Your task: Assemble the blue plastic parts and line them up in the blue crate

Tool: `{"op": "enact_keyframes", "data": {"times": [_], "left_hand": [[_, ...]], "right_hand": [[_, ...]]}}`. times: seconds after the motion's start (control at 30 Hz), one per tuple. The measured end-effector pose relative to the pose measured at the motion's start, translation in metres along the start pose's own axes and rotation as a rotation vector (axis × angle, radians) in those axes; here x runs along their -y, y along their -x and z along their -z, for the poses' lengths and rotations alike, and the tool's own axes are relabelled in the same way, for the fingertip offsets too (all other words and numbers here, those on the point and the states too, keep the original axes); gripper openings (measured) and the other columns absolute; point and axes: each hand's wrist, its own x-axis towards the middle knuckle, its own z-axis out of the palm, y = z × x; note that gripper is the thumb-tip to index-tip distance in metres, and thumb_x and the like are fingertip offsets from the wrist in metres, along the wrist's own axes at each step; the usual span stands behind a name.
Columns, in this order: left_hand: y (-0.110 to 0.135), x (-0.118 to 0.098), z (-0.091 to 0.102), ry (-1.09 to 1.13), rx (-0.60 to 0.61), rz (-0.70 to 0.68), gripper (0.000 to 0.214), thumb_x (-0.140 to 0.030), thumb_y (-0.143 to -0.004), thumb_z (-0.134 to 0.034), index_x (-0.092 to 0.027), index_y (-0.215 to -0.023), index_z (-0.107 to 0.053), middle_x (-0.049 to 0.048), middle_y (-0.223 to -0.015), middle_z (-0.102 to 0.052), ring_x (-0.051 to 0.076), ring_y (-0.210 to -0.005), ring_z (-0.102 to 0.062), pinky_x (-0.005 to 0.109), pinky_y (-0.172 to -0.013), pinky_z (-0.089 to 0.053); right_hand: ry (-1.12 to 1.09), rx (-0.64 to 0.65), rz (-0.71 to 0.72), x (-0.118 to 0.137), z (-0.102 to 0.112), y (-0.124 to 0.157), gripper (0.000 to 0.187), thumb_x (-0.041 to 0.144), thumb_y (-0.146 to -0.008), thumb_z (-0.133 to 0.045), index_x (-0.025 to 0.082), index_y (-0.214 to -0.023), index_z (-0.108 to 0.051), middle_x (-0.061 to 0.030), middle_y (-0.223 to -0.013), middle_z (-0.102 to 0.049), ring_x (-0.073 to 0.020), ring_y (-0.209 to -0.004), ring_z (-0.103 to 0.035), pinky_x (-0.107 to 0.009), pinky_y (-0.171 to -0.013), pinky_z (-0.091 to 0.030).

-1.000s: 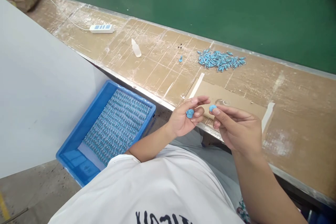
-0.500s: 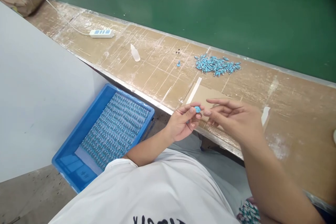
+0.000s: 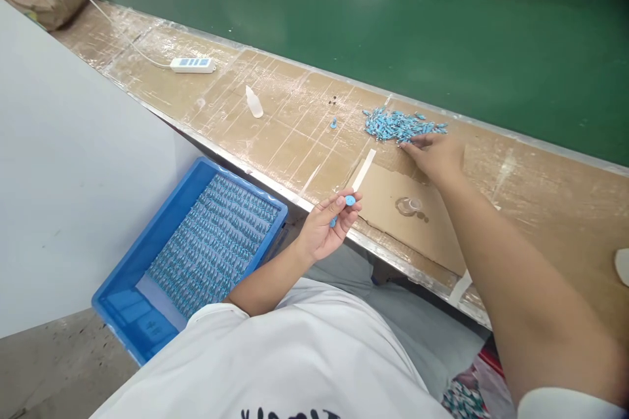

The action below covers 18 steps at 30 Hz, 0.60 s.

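My left hand [image 3: 327, 228] is closed at the front edge of the bench, pinching a small blue part with a round disc head [image 3: 350, 200]. Another bit of blue shows lower down, between the curled fingers and the palm. My right hand [image 3: 436, 156] reaches out to a pile of small blue parts with metallic ends [image 3: 393, 124]. Its thumb and forefinger come together at the pile's near edge; what lies between the tips is too small to make out. Between the hands, a cardboard sheet [image 3: 383, 200] carries a small clear round container [image 3: 409, 206].
One blue part [image 3: 333, 122] stands apart, near some dark specks [image 3: 333, 100]. A white dropper bottle [image 3: 254, 102] and a power strip [image 3: 192, 65] lie farther left on the bench. Below, a blue tray [image 3: 122, 275] holds rows of blue parts. A green surface [image 3: 314, 19] runs behind.
My right hand has moved away from my left hand, forward to the pile, uncovering the cardboard and the clear container. My left hand has shifted slightly left, still holding the blue part.
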Motion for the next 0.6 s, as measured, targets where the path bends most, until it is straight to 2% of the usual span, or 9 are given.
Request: {"op": "enact_keyframes", "data": {"times": [0.23, 0.4, 0.6], "left_hand": [[-0.002, 0.000, 0.000, -0.005, -0.053, 0.001, 0.016, -0.007, -0.093, -0.060, -0.011, -0.097, -0.075, 0.0093, -0.106, -0.075, 0.010, -0.084, -0.074, 0.015, -0.078, -0.058], [-0.002, 0.004, -0.003, -0.030, -0.016, 0.004, 0.016, -0.007, -0.092, -0.062, -0.013, -0.099, -0.075, 0.0075, -0.105, -0.075, 0.010, -0.085, -0.074, 0.015, -0.078, -0.058], [0.003, 0.005, -0.007, -0.048, 0.022, -0.019, 0.015, -0.006, -0.089, -0.065, -0.014, -0.097, -0.076, 0.0058, -0.100, -0.076, 0.010, -0.083, -0.074, 0.015, -0.075, -0.058]], "right_hand": [[0.005, 0.029, 0.062, -0.017, 0.000, 0.008, 0.027, 0.035, -0.089, -0.077, 0.018, -0.110, -0.078, -0.0090, -0.097, -0.074, -0.0160, -0.075, -0.057, -0.028, -0.070, -0.036], [-0.007, 0.032, 0.053, -0.022, -0.002, 0.008, 0.023, 0.035, -0.091, -0.075, 0.017, -0.105, -0.079, -0.0077, -0.091, -0.074, -0.0161, -0.070, -0.058, -0.028, -0.067, -0.037], [-0.088, -0.006, 0.069, -0.022, 0.003, 0.016, 0.018, 0.030, -0.092, -0.071, 0.017, -0.103, -0.077, -0.0092, -0.100, -0.074, -0.0175, -0.084, -0.062, -0.029, -0.082, -0.042]]}}
